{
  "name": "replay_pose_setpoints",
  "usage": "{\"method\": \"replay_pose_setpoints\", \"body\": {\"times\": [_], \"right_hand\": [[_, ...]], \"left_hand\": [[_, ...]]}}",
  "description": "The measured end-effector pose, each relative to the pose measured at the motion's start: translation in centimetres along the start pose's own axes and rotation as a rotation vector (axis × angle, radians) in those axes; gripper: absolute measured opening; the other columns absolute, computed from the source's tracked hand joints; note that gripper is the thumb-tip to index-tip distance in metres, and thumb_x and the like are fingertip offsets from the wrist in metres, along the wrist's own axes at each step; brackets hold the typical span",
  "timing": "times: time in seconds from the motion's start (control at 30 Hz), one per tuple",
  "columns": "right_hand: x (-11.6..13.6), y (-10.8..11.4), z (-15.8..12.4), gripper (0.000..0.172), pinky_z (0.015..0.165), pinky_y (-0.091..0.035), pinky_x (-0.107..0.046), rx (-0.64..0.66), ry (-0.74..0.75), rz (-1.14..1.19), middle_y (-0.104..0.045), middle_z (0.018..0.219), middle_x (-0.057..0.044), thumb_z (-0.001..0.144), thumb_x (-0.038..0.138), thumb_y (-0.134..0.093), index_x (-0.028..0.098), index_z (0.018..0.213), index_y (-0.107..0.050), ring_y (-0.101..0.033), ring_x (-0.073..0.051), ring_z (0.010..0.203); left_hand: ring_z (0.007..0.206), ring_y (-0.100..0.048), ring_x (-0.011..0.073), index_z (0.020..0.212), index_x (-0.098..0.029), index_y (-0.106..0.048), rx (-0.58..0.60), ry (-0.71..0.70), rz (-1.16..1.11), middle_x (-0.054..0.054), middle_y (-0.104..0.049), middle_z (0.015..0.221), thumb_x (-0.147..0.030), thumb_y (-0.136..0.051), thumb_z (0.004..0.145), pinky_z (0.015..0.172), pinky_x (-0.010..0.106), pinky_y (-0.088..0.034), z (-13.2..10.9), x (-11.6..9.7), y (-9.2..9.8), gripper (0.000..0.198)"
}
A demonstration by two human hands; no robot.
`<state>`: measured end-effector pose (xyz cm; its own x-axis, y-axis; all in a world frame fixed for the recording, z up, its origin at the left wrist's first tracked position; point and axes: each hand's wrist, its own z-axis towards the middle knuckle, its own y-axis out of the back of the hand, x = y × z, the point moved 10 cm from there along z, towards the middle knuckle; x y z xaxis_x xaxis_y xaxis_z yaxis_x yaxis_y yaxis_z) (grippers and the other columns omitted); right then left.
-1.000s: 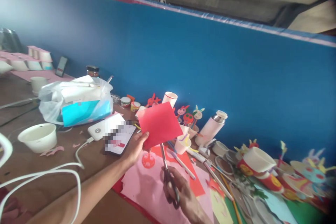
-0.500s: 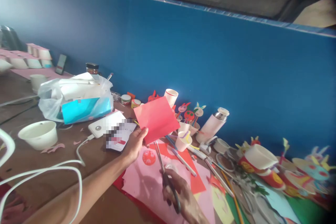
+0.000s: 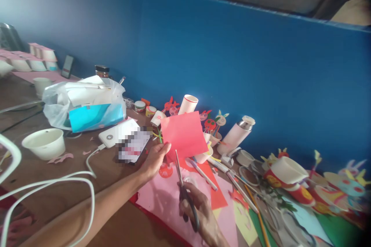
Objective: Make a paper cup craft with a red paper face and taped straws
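My left hand (image 3: 155, 160) pinches a red sheet of paper (image 3: 185, 133) by its lower left corner and holds it up above the table. In my right hand (image 3: 198, 204) is a pair of scissors (image 3: 185, 197) with dark handles, fingers wrapped round the loops. The blade tips point up and overlap the lower edge of the red paper in this view; whether they touch it I cannot tell. Under my hands lies pink paper (image 3: 158, 197) with a round red drawn face (image 3: 165, 170) partly covered. More red paper (image 3: 217, 197) and a marker pen (image 3: 203, 173) are beside it.
On the left stand a plastic bag (image 3: 55, 104), a white bowl (image 3: 43, 144), a power bank (image 3: 118, 133) with a looping white cable (image 3: 58, 181), and a phone (image 3: 135, 148). A thermos (image 3: 236, 135) and decorated paper cups (image 3: 286, 171) are to the right. A blue partition (image 3: 232, 61) rises behind.
The red paper has shifted right and turned more level in my left hand. The scissors have moved slightly, their tips now overlapping the paper's lower edge in view.
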<state>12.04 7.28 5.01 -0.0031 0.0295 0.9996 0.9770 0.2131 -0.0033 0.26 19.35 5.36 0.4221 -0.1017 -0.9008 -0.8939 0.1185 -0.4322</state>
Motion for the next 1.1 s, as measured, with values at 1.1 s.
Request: {"method": "replay_pose_setpoints", "body": {"times": [1.1], "right_hand": [[-0.9,0.0,-0.1,0.053,0.047,-0.032,-0.022,-0.056,0.006,0.035,-0.048,0.056,0.004,0.075,0.052,-0.060,0.014,0.112,-0.050,-0.040,-0.010,0.049]], "left_hand": [[0.036,-0.032,0.0052,0.060,-0.017,-0.046,0.049,0.067,-0.067,-0.008,-0.038,0.043,-0.049,-0.063,0.071,0.036,0.018,-0.033,-1.2,1.0,-1.7,0.038]]}}
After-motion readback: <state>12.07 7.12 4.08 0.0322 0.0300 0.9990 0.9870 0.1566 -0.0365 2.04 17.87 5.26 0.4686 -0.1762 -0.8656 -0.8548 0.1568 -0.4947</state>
